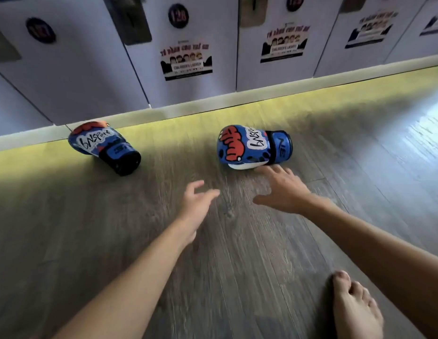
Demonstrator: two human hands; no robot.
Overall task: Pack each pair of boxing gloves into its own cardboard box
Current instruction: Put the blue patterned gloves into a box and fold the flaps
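Note:
Two blue boxing gloves with red fist art and white lettering lie on the wooden floor. The left glove (pixel 103 146) rests near the locker base, its cuff pointing right and toward me. Lying on its side at the centre, the right glove (pixel 249 148) has its cuff to the right. My right hand (pixel 284 189) is open with spread fingers, fingertips just at that glove's near edge. My left hand (pixel 197 204) is open too, hovering over the floor below and left of the same glove. No cardboard box is in view.
A row of white lockers (pixel 196 57) with posters and round number tags runs along the back, above a pale plinth and a yellow-lit floor strip. My bare foot (pixel 355 307) rests on the floor at bottom right.

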